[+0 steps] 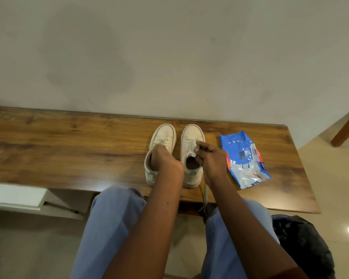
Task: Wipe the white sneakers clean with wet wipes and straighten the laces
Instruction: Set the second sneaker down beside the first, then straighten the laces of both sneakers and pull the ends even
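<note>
On the wooden table [69,150], close to its far edge and the pale wall [169,57], two white sneakers stand side by side with their toes toward the wall. The left sneaker [165,135] and the right sneaker [191,133] are just apart, with a narrow strip of wood showing between them. The left hand [163,160] rests over the opening of the left sneaker, its fingers curled down onto the tongue and collar and gripping the shoe there. The right hand [210,158] hovers at the tongue of the right sneaker, thumb and fingers closed in a pinch on a small white piece [194,155] — whether that is a wipe or part of the shoe I cannot tell. A lace [205,196] trails from the heel side of the right sneaker and hangs over the near edge of the table. A blue pack of wet wipes [242,158] lies flat to the right of the right sneaker, near it but not touching. Below the table edge are the person's knees in blue trousers [113,218] — and a black bag [302,244] sits on the floor to the right.
</note>
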